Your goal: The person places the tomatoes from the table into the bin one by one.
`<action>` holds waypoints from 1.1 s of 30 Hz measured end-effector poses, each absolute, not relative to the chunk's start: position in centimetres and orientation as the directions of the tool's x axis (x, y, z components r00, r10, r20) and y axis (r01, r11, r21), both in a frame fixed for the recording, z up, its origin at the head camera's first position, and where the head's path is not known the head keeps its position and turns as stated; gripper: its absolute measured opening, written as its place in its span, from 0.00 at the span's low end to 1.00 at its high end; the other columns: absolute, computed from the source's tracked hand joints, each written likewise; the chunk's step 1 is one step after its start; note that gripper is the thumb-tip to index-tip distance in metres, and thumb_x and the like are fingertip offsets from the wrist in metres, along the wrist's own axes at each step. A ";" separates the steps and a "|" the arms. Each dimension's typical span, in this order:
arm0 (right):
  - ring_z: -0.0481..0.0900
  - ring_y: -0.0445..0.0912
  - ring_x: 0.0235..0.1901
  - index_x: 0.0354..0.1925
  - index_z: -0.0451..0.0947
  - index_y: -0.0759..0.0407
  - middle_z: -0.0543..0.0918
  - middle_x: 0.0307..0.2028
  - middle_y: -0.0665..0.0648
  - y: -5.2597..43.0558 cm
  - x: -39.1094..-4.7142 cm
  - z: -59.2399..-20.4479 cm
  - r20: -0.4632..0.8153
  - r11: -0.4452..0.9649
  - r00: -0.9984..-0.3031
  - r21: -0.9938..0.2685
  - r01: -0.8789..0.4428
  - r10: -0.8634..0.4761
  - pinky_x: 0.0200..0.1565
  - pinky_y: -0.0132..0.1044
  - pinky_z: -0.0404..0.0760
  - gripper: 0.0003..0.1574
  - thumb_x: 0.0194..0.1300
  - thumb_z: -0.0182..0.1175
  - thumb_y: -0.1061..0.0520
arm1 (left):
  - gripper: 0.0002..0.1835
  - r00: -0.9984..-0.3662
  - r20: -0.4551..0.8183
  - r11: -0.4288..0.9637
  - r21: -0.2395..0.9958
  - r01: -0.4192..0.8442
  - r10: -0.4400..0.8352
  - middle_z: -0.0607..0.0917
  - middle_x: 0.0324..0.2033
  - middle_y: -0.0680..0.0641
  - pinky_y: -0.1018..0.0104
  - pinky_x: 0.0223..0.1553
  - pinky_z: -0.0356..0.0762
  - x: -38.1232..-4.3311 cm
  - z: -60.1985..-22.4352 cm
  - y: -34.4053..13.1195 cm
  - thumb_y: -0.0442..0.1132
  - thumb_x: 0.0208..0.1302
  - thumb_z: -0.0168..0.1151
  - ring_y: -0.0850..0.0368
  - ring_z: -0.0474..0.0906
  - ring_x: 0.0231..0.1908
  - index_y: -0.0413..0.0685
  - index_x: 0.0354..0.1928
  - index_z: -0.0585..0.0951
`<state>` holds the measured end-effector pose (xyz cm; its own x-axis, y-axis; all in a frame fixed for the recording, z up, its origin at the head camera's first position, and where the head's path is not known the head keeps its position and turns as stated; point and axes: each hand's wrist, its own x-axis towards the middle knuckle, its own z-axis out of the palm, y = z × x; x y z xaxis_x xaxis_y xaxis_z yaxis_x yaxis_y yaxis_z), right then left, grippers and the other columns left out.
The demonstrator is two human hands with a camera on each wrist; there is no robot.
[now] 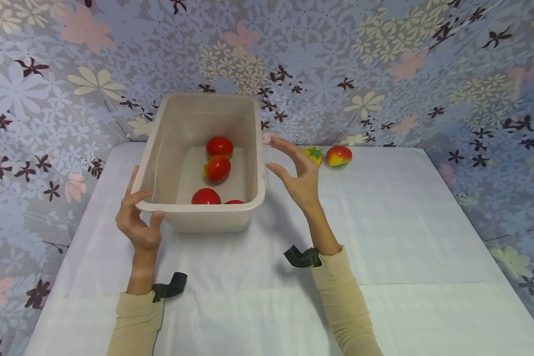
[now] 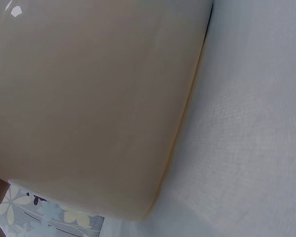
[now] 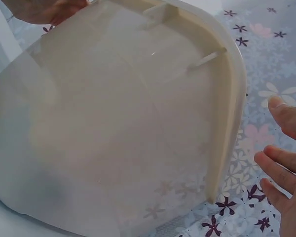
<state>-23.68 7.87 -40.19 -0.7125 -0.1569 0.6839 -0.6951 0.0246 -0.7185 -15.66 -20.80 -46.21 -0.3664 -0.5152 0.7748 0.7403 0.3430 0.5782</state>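
A beige plastic bin (image 1: 209, 218) stands at the back left of the white-covered table. Inside lie red fruits: a round one (image 1: 206, 196) near the front wall, a red-and-yellow one (image 1: 217, 168) in the middle, another (image 1: 219, 147) behind it, and one (image 1: 234, 202) mostly hidden by the front rim. My left hand (image 1: 139, 222) grips the bin's near left corner, fingers over the rim and thumb at the front. Just right of the bin's right wall, my right hand (image 1: 299, 180) holds nothing, its thumb and fingers spread apart. In the right wrist view a gap separates its fingers from the bin (image 3: 128, 123).
Two more fruits lie at the table's back edge: a yellow one with a green top (image 1: 313, 155), partly behind my right hand, and a red-and-yellow one (image 1: 339, 156). Flowered cloth (image 1: 316, 64) rises behind the table (image 1: 400, 222). Each wrist wears a black camera mount.
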 end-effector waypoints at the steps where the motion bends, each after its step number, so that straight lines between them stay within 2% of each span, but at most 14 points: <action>1: 0.78 0.57 0.58 0.57 0.74 0.73 0.79 0.56 0.71 8.0 -23.7 -40.2 0.686 0.024 -0.711 -0.717 -0.697 -0.156 0.67 0.47 0.69 0.30 0.54 0.65 0.75 | 0.45 -0.365 0.774 0.342 0.578 0.741 -0.518 0.79 0.53 0.27 0.63 0.54 0.79 -15.7 -46.2 -20.7 0.69 0.48 0.68 0.38 0.78 0.57 0.23 0.32 0.74; 9: 0.79 0.55 0.57 0.56 0.75 0.72 0.81 0.54 0.70 8.4 -23.7 -39.9 0.693 0.048 -0.712 -0.712 -0.701 -0.115 0.65 0.48 0.72 0.30 0.53 0.67 0.75 | 0.46 -0.375 0.768 0.316 0.580 0.751 -0.519 0.79 0.54 0.25 0.63 0.54 0.80 -15.6 -46.1 -20.9 0.68 0.47 0.70 0.38 0.78 0.58 0.22 0.32 0.74; 16: 0.78 0.56 0.57 0.56 0.74 0.73 0.81 0.54 0.71 9.4 -25.0 -40.0 0.712 0.083 -0.691 -0.687 -0.722 -0.122 0.66 0.48 0.71 0.30 0.54 0.67 0.74 | 0.45 -0.366 0.777 0.318 0.567 0.760 -0.513 0.79 0.54 0.26 0.62 0.55 0.79 -15.7 -46.3 -21.0 0.68 0.47 0.70 0.38 0.78 0.58 0.22 0.31 0.74; 23: 0.77 0.57 0.58 0.57 0.73 0.74 0.79 0.56 0.72 11.1 -26.5 -40.1 0.679 0.052 -0.732 -0.730 -0.682 -0.057 0.68 0.47 0.68 0.30 0.53 0.65 0.77 | 0.45 -0.358 0.780 0.335 0.567 0.753 -0.514 0.79 0.53 0.26 0.60 0.56 0.79 -15.9 -46.3 -20.8 0.68 0.48 0.69 0.38 0.78 0.57 0.23 0.31 0.74; 30: 0.74 0.67 0.58 0.56 0.70 0.81 0.76 0.55 0.79 12.4 -27.9 -40.7 0.623 -0.018 -0.780 -0.781 -0.625 0.064 0.66 0.49 0.70 0.32 0.50 0.63 0.81 | 0.45 -0.361 0.783 0.340 0.567 0.751 -0.507 0.79 0.54 0.26 0.59 0.57 0.78 -16.0 -46.4 -21.1 0.68 0.48 0.69 0.38 0.78 0.57 0.23 0.32 0.74; 33: 0.71 0.70 0.59 0.56 0.69 0.82 0.76 0.55 0.78 12.9 -28.0 -40.8 0.597 -0.004 -0.795 -0.799 -0.601 0.104 0.67 0.48 0.69 0.33 0.50 0.64 0.81 | 0.45 -0.365 0.779 0.339 0.572 0.747 -0.510 0.79 0.54 0.26 0.59 0.57 0.79 -16.0 -46.7 -21.1 0.69 0.48 0.69 0.38 0.78 0.58 0.24 0.31 0.74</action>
<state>-27.98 12.88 -40.82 -0.7951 0.1041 0.5974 -0.6010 -0.0036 -0.7992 -15.96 -21.11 -46.67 -0.3654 -0.5099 0.7788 0.7469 0.3387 0.5722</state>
